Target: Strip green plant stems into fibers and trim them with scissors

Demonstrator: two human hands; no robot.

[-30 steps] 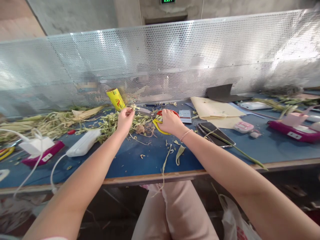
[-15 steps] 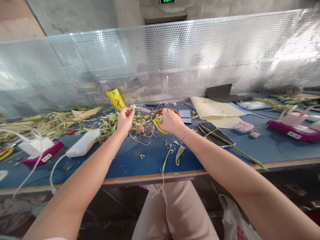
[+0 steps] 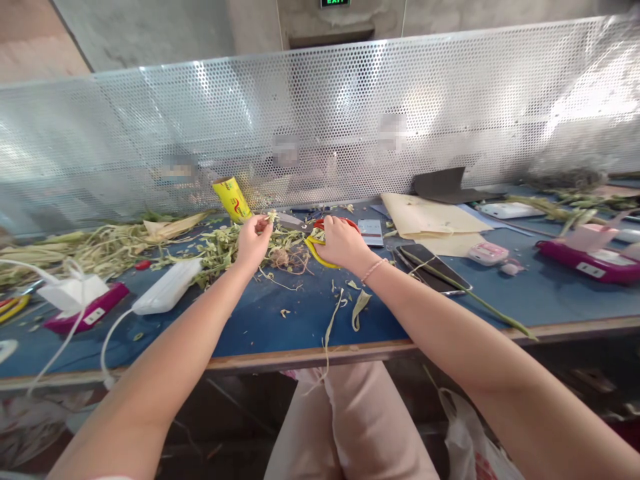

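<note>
My left hand (image 3: 255, 239) is closed in a pinch on a small pale green plant piece (image 3: 273, 217), above a heap of green clippings (image 3: 217, 248). To its right, my right hand (image 3: 343, 241) grips scissors (image 3: 316, 249) with red and yellow handles. Their blades point left, with the tips close to the plant piece. Whether the blades touch it cannot be made out. A tangle of brown, root-like strands (image 3: 283, 259) lies below the blades on the blue table (image 3: 290, 327).
A yellow tube (image 3: 231, 199) stands behind my left hand. White adapters (image 3: 167, 287) and a purple power strip (image 3: 87, 310) lie left. Right are a phone (image 3: 435, 269) under a long stem, brown paper (image 3: 430, 217), a pink case (image 3: 489, 253) and another purple strip (image 3: 590, 261).
My left hand has shifted slightly right with the plant piece, closer to the scissors. My right hand has hardly moved.
</note>
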